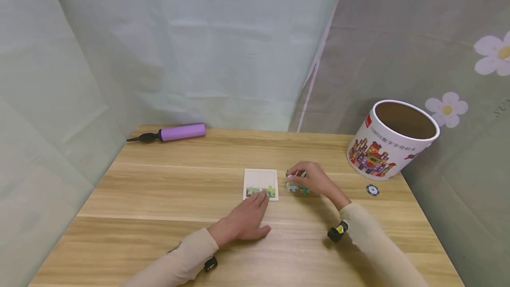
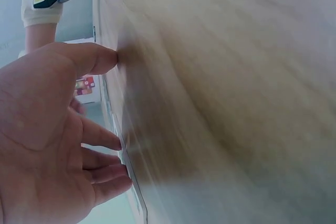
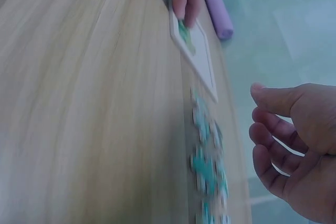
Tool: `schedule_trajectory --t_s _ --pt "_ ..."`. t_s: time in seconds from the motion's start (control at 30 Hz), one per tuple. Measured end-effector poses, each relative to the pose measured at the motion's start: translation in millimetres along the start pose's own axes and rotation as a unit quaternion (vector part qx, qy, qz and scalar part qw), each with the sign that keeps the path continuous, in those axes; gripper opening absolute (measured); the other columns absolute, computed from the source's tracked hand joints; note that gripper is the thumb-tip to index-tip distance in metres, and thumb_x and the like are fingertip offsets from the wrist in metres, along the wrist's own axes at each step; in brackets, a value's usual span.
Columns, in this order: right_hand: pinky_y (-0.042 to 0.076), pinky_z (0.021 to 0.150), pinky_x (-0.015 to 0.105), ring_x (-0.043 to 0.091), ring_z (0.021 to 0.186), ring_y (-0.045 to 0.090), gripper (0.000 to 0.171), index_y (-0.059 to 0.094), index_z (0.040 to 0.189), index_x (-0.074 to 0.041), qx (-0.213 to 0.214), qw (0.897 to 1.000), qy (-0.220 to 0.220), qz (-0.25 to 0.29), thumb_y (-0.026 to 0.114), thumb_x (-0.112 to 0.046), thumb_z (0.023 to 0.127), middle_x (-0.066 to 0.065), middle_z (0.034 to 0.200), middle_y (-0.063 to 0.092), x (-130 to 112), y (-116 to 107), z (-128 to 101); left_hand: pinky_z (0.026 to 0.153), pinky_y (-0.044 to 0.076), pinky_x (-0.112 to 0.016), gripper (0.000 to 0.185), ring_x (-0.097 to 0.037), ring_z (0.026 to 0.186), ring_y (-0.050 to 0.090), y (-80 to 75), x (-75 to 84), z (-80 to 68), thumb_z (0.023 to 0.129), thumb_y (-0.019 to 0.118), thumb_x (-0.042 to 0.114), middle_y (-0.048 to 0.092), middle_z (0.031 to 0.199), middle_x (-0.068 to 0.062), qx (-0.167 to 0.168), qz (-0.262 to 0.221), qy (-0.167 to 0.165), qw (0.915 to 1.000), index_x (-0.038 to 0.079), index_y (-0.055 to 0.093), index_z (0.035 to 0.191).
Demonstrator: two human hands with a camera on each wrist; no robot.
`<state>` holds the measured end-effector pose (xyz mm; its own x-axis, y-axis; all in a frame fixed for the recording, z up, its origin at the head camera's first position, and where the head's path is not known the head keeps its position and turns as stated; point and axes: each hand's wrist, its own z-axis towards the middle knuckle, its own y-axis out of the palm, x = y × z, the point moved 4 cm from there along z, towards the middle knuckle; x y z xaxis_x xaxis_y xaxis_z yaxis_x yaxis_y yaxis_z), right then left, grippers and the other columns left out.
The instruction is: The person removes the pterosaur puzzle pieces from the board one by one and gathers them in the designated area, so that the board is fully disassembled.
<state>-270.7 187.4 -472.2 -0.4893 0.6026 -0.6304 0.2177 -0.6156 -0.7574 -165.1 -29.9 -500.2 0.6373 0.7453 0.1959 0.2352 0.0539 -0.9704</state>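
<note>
A square white jigsaw board [image 1: 260, 178] lies near the middle of the table, with green puzzle pieces [image 1: 271, 191] along its near side. My left hand [image 1: 246, 219] rests its extended fingertips on that near part, partly covering the pieces. In the left wrist view, the fingertips of the left hand [image 2: 52, 129] meet the edge of the board and the thumb tip touches the wood. Just right of the board lie several loose blue and green puzzle pieces [image 1: 291, 187]. Above them hovers my right hand [image 1: 314, 179], fingers loosely bent; its wrist view shows nothing between thumb and fingers.
A purple hand pump [image 1: 183, 132] with a black nozzle lies at the back left. At the back right stands a large white printed bucket [image 1: 368, 154], with a dark round chip [image 1: 372, 190] in front of it. Hanging curtains [image 1: 239, 56] border the table's back and sides.
</note>
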Motion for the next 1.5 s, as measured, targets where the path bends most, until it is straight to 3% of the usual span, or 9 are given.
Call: schedule_trajectory --t_s 0.13,0.3,0.57,0.97,1.2,1.5 --pt "0.058 0.073 0.031 0.013 0.084 0.069 0.013 0.079 0.104 -0.007 -0.005 1.000 -0.020 -0.003 0.076 -0.012 0.092 0.002 0.096 0.075 -9 13 14 0.123 0.030 -0.040 0.083 -0.036 0.148 0.036 0.6 1.0 0.9 0.098 0.058 0.048 0.034 0.160 -0.026 0.012 0.004 0.000 0.9999 -0.011 0.036 0.152" --pt "0.056 0.071 0.026 0.010 0.082 0.067 0.012 0.079 0.104 -0.010 -0.029 1.000 -0.007 0.007 0.076 -0.016 0.093 -0.002 0.093 0.074 -19 28 29 0.122 0.032 -0.037 0.081 -0.031 0.143 0.041 -0.3 2.9 0.7 0.097 0.058 0.049 0.042 0.152 -0.021 0.024 0.036 0.005 0.9991 -0.009 0.040 0.151" --pt "0.056 0.076 0.027 0.012 0.087 0.068 0.012 0.079 0.104 -0.010 -0.064 0.998 -0.025 0.008 0.075 -0.014 0.094 -0.001 0.095 0.075 -37 51 46 0.121 0.034 -0.038 0.075 -0.031 0.147 0.040 0.7 9.0 -3.5 0.100 0.055 0.050 0.043 0.158 -0.020 0.015 0.087 -0.002 0.9961 -0.005 0.045 0.150" --pt "0.056 0.080 0.026 0.011 0.091 0.068 0.013 0.080 0.105 -0.011 -0.104 0.994 -0.036 0.009 0.075 -0.016 0.094 0.002 0.104 0.076 -47 78 56 0.123 0.030 -0.040 0.072 -0.033 0.151 0.033 3.6 12.3 -10.5 0.105 0.048 0.046 0.036 0.161 -0.023 0.005 0.072 0.000 0.9974 -0.008 0.039 0.153" --pt "0.054 0.078 0.024 0.007 0.086 0.066 0.012 0.081 0.102 -0.014 -0.101 0.993 -0.053 -0.025 0.078 -0.021 0.093 -0.003 0.094 0.074 -46 88 59 0.123 0.029 -0.042 0.077 -0.035 0.152 0.030 5.0 10.8 -13.6 0.105 0.048 0.050 0.033 0.162 -0.024 0.016 0.048 0.015 0.9986 -0.010 0.036 0.153" --pt "0.053 0.074 0.023 0.004 0.081 0.061 0.009 0.082 0.095 -0.014 -0.096 0.993 -0.046 -0.044 0.080 -0.022 0.091 -0.007 0.086 0.069 -49 88 60 0.123 0.028 -0.042 0.079 -0.034 0.153 0.029 6.0 10.9 -14.1 0.105 0.047 0.052 0.032 0.163 -0.023 0.012 0.050 0.002 0.9987 -0.008 0.034 0.154"
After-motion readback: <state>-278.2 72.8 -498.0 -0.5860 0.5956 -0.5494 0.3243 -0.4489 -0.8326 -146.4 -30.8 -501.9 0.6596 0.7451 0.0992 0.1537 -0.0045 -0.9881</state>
